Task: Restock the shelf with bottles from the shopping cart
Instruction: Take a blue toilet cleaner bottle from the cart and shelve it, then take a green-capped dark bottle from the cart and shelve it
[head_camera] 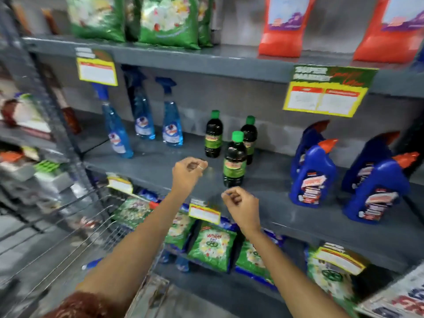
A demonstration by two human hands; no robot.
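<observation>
Three dark bottles with green caps stand on the grey middle shelf (160, 161); the nearest dark bottle (234, 159) is at the shelf's front, two more dark bottles (213, 134) stand behind it. My left hand (188, 172) hovers just left of the nearest bottle, fingers curled, holding nothing. My right hand (241, 205) is below and in front of that bottle, fingers curled and empty too. The wire shopping cart (75, 228) is at lower left; a blue-capped bottle (91, 263) shows inside it.
Three blue spray bottles (172, 125) stand on the shelf's left, several blue jugs with orange caps (312, 173) on its right. Green detergent packets (212, 246) fill the shelf below. Price tags (325, 97) hang from the shelf edges. Bags line the top shelf.
</observation>
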